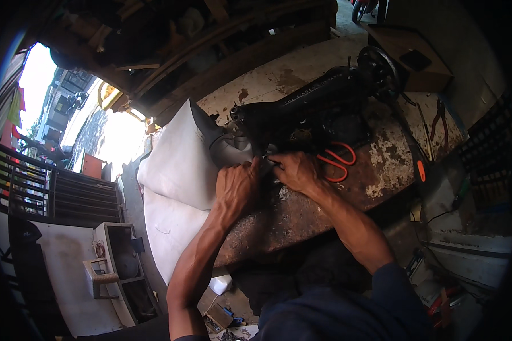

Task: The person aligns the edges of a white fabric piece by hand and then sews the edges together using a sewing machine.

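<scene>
A black sewing machine (307, 102) stands on a worn table, its needle end just beyond my hands. White sheet material (179, 159), with a grey underside showing at the fold, drapes over the table's left side and runs up to the machine. My left hand (237, 183) is closed on the edge of this sheet, close to the needle area. Beside it, my right hand (294, 170) pinches at the same place, its fingertips near the machine's foot; what lies between them is too small to make out. Scissors with orange handles (338, 162) lie right of my right hand.
The brown table (279, 221) has peeling paint. On its right lie a screwdriver with an orange handle (421, 170) and pliers (440, 120). A brown box (409, 54) stands behind the handwheel. Cluttered wooden shelving (199, 51) is at the back; a grey cabinet (125, 256) stands lower left.
</scene>
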The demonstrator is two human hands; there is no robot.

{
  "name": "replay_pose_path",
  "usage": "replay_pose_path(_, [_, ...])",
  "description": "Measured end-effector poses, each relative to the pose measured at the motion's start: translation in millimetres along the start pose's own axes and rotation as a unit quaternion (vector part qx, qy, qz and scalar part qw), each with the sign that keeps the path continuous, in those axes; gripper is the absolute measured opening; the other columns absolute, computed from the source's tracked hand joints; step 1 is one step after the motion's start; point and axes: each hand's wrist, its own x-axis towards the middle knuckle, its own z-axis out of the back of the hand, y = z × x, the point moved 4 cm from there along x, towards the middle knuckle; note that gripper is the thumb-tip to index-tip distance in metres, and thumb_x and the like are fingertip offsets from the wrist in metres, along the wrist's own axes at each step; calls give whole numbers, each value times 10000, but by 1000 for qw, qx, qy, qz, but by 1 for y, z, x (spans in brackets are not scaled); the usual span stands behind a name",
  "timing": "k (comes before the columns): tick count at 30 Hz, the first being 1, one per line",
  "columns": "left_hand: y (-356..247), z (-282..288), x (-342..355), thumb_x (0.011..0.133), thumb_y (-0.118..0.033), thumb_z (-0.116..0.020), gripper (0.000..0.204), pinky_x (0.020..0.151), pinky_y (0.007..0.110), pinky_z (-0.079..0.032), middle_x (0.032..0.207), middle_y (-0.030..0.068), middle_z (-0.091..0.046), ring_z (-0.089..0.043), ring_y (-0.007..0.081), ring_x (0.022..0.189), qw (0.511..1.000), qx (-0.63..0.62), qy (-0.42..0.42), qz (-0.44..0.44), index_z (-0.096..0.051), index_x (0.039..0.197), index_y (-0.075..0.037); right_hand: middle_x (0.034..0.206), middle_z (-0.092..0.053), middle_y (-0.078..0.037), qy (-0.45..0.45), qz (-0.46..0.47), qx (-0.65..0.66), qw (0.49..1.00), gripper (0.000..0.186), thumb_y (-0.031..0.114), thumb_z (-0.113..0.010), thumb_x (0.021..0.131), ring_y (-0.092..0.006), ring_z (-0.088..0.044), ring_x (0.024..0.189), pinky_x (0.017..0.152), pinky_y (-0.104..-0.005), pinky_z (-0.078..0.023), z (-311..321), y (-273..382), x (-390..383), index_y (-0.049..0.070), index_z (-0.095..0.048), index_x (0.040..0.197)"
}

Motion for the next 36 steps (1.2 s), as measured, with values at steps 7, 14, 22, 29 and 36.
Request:
replay_pose_path(7, [10,12,13,985,-165,-556,206,619,495,-554,728,177,-698,-716,358,687,999,20,5,-36,-744,975,-82,863,-748,-185,34,68,-152,985,347,158,-682,889,-373,-737,728,674,-491,-593,6,7,-4,149,-781,1221])
replay_pose_path(14, [0,17,20,944,-152,-588,185,628,491,-569,696,170,-695,-732,358,689,997,-18,66,-21,-742,908,-56,735,-656,-110,-103,138,-85,981,360,87,-703,853,-320,-684,636,556,-446,-542,12,6,-15,139,-787,1200])
replay_pose_path(22, [1,5,22,889,-193,-644,158,635,479,-575,681,161,-694,-726,365,679,998,-29,60,-8,-716,847,-59,710,-627,-88,-74,146,-77,984,338,104,-727,850,-263,-661,605,525,-386,-532,10,0,-25,123,-793,1181])
replay_pose_path(29, [5,3,10,841,-175,-657,117,620,482,-566,711,164,-697,-723,342,682,999,-14,44,-7,-697,824,-66,953,-776,-62,62,-275,224,933,395,277,-666,993,-133,-699,804,704,-310,-563,33,-16,49,84,-715,1335])
replay_pose_path(36, [-16,-3,28,852,-149,-628,121,607,462,-575,693,177,-699,-729,356,664,999,-6,-4,-36,-713,813,-73,1196,-749,-116,-129,50,370,919,302,186,-654,993,-202,-733,997,851,-398,-598,-24,-80,135,15,-699,1239])
